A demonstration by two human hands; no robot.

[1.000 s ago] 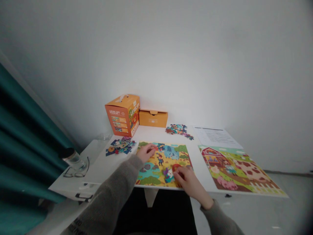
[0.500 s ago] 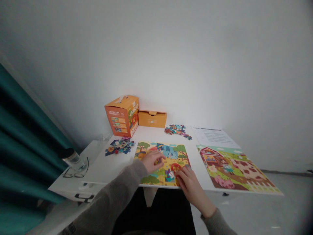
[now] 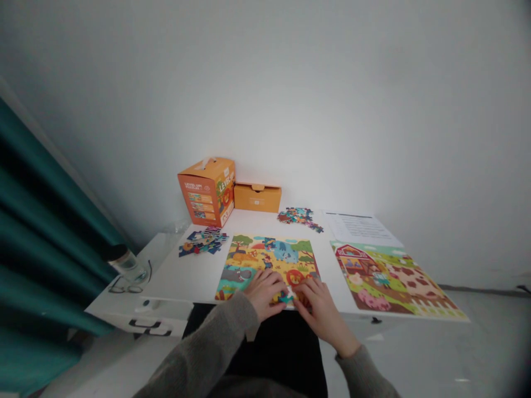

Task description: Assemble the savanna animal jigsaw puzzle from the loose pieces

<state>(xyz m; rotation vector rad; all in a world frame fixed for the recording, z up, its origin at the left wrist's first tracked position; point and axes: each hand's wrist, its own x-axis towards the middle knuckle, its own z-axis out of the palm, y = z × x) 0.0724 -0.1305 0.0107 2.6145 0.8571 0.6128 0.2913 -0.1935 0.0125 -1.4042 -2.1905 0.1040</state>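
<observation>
Curtain folds (image 3: 25, 237) in teal hang at your far left. Next come a pair of glasses (image 3: 124, 288) and a clear bottle (image 3: 131, 270) with a dark lid, tilted in your view, near the left end of the white table (image 3: 182, 283). To their right lies a heap of puzzle pieces (image 3: 203, 242), and just behind it stands a large orange box (image 3: 207, 193) printed with puzzle pictures. A smaller orange box (image 3: 257, 199) is beside that, by the wall.

In front of you, at the table's near edge, is the animal picture sheet (image 3: 244, 256), with a dark blue piece (image 3: 269, 243) on its far edge. Your left hand (image 3: 264, 292) rests over the sheet's near part, fingers side by side; I cannot tell whether it grips anything. Between your hands a teal and white puzzle piece (image 3: 286, 297) shows, partly covered. Farther back lies a second heap (image 3: 298, 216). Your right hand (image 3: 318, 303) has its fingers bent and thumb apart, near that piece; whether they pinch it I cannot tell.

Rightmost are a printed paper (image 3: 360, 228) and a farm picture (image 3: 398, 282).
</observation>
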